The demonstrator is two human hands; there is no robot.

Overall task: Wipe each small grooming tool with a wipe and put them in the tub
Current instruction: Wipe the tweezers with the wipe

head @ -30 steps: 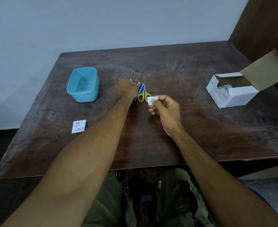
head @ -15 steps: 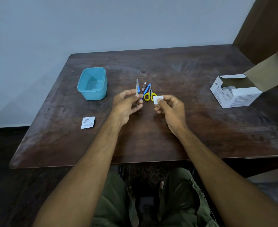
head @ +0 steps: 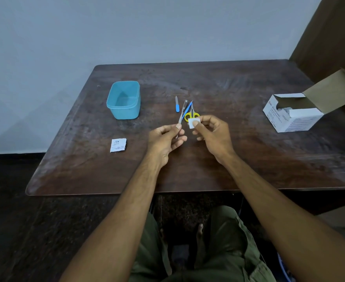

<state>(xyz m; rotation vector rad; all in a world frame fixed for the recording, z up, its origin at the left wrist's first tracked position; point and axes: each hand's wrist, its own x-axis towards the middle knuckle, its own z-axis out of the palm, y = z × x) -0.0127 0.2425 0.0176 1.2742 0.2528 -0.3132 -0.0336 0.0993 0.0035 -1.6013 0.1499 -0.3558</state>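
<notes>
My left hand (head: pixel 165 139) pinches a slim silver metal tool (head: pixel 182 112) between thumb and fingers and holds it upright over the table's middle. My right hand (head: pixel 212 135) pinches a small white wipe (head: pixel 193 123) just to the right of that tool. Behind the hands, a blue-handled file (head: pixel 177 105), a blue tweezer-like tool (head: pixel 188 109) and yellow-handled scissors (head: pixel 192 115) lie on the wooden table (head: pixel 238 159). The scissors are partly hidden by the wipe. A teal tub (head: pixel 124 100) stands open at the left and looks empty.
A torn white wipe sachet (head: pixel 118 145) lies left of my left hand. An open white box (head: pixel 293 115) of wipes stands at the right, its flap raised. A pale wall runs behind the table, with a dark wooden panel at the far right.
My left hand reached into the tool pile, then drew back toward me holding the silver tool. My right hand kept the wipe. The view tilted up.
</notes>
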